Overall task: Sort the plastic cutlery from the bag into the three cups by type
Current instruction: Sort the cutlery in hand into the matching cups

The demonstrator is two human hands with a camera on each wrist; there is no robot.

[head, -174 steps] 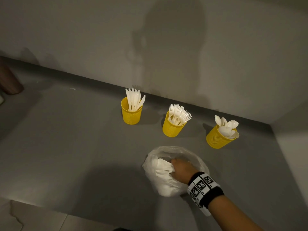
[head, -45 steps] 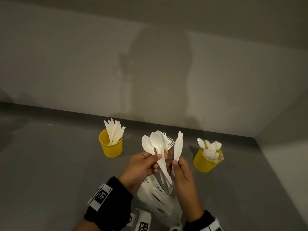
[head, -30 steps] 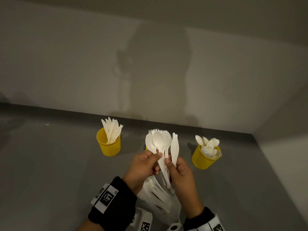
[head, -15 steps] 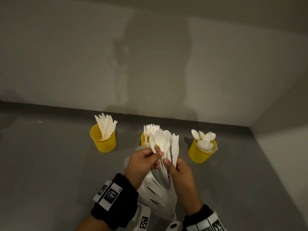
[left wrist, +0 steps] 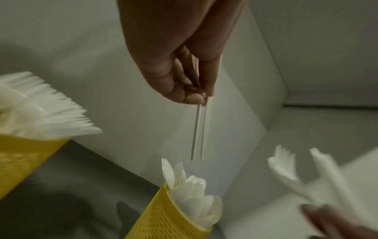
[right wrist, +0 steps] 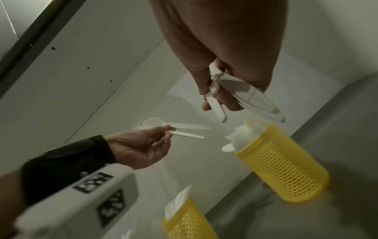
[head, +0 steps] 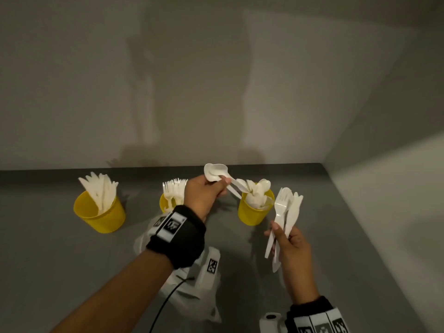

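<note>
Left hand [head: 206, 197] pinches two spoons [head: 217, 173] above the spoon cup [head: 254, 212]; right hand [head: 292, 246] grips a fork [head: 280, 210] and knife [head: 293, 213].

Surface: a smooth grey table [head: 55, 255], matte, running back to meet the walls.
Back wall: a plain off-white wall [head: 216, 80], unmarked, rising straight from the rear edge of the surface.
Side wall: a second pale panel [head: 394, 188] on the right, meeting the back wall in a vertical corner.
Light: dim and warm, from behind the viewer.
Shadows: a soft dark shadow [head: 141, 92] on the back wall; fainter ones across the grey surface.
</note>
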